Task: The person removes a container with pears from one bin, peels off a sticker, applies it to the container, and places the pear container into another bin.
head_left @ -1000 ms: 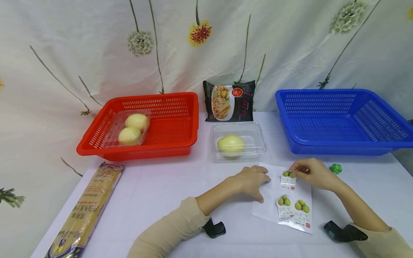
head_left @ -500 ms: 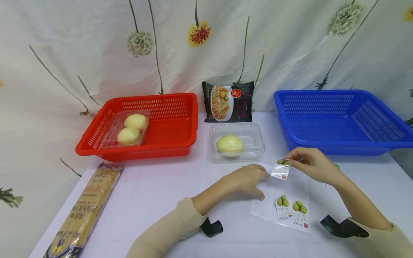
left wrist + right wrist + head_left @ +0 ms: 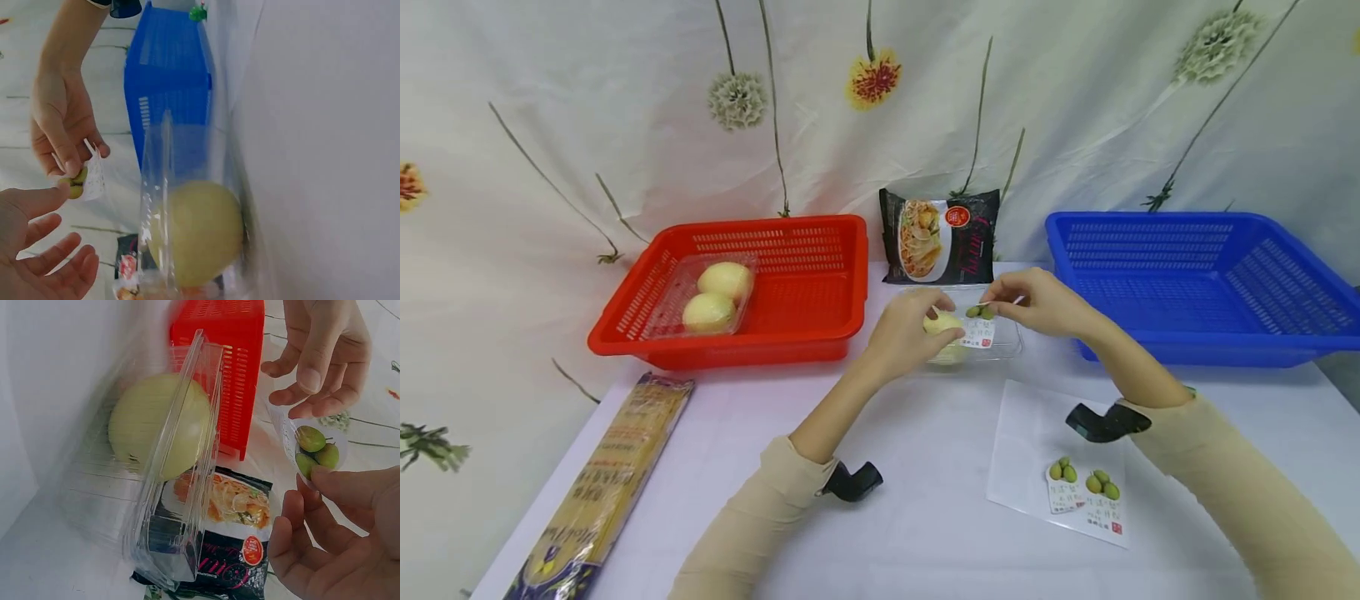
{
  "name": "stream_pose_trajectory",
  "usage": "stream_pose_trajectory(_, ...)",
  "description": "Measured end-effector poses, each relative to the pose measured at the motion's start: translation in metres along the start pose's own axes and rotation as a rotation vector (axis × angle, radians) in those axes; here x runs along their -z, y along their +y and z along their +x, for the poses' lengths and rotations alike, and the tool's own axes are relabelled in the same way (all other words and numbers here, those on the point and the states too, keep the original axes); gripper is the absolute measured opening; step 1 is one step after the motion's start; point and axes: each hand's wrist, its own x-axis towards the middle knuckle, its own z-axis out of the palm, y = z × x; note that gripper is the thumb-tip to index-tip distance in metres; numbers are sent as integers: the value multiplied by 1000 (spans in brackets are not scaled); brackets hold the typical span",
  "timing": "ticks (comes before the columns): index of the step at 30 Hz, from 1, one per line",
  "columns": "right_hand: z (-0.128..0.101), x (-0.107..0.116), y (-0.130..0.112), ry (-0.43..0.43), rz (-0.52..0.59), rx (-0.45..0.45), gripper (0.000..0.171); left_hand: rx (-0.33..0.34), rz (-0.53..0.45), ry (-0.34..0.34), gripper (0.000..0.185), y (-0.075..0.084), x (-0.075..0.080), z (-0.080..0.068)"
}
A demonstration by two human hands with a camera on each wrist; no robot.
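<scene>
Sticker (image 3: 979,328) w/ 3 green fruits, pinched in R hand (image 3: 1032,302), is now above clear clamshell (image 3: 169,553); off backing sheet (image 3: 1022,433) within last sec, so peeling looks done, sticking not yet. White, slightly bent, text + red seal under fruits. L hand (image 3: 901,335) also came over, fingers loose, gripping nothing; contact w/ sticker unclear. Melon (image 3: 203,228) in box.

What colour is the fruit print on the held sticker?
Green, on the sticker; clearest in right wrist view.

White fruit-printed label (image 3: 979,333) held above clear box (image 3: 1008,341), pale melon (image 3: 153,425) inside.
</scene>
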Motion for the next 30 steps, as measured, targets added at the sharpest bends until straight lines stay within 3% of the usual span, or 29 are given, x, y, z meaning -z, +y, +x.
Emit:
stream_pose_trajectory(3,21,-3,6,-32,-8,2,9,-9,-29,93,29,-14,0,4)
stream_pose_trajectory(6,35,-5,12,-54,2,10,9,-7,-46,115,29,-23,-3,6)
stream_pose_trajectory(11,46,-10,21,-78,28,-1,9,10,-30,108,27,-31,-12,10)
stream_pose_trajectory(18,52,-18,29,-94,50,10,7,5,66,66,29,-37,-22,13)
stream_pose_trajectory(26,54,-26,35,-81,54,-53,7,12,108,44,25,-39,-25,16)
stream_pose_trajectory(30,51,-29,33,-68,26,-97,21,49,123,21,22,-40,-25,15)
